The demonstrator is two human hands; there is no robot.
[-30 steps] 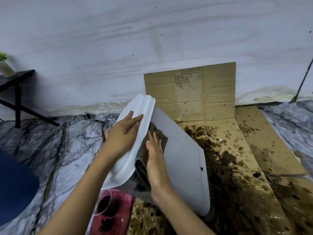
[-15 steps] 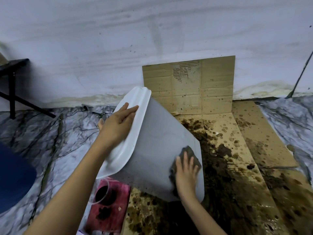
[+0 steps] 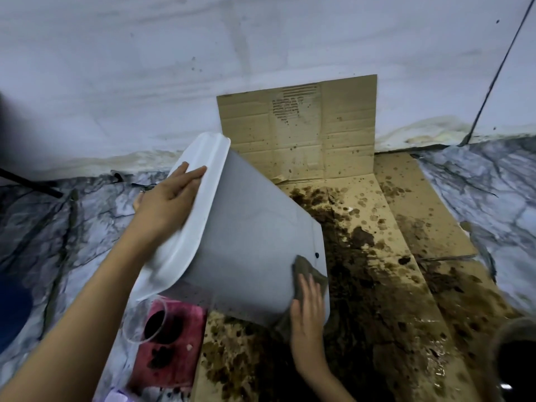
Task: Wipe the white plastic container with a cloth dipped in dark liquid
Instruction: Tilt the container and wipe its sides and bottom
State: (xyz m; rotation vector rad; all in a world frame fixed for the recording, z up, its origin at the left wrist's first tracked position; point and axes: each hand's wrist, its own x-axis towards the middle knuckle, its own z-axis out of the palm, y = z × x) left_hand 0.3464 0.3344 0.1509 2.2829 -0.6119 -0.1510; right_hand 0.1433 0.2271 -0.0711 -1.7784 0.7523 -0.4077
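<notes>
The white plastic container [image 3: 249, 245] is tilted on its side over the stained cardboard, its rim to the upper left. My left hand [image 3: 171, 195] rests with straight fingers across the rim and steadies it. My right hand [image 3: 309, 309] presses a dark, wet cloth [image 3: 306, 269] flat against the container's lower right corner, fingers extended. Part of the cloth is hidden under my palm.
A clear cup of dark liquid [image 3: 150, 324] stands on a red mat [image 3: 171, 355] below the container. Cardboard [image 3: 385, 285], wet and spattered brown, covers the floor and leans on the white wall. Marbled sheeting [image 3: 58, 227] lies at both sides. Another dark container [image 3: 513, 355] sits at the lower right.
My right hand slid the cloth from the container's upper middle down to its lower right corner. My left hand stayed on the rim.
</notes>
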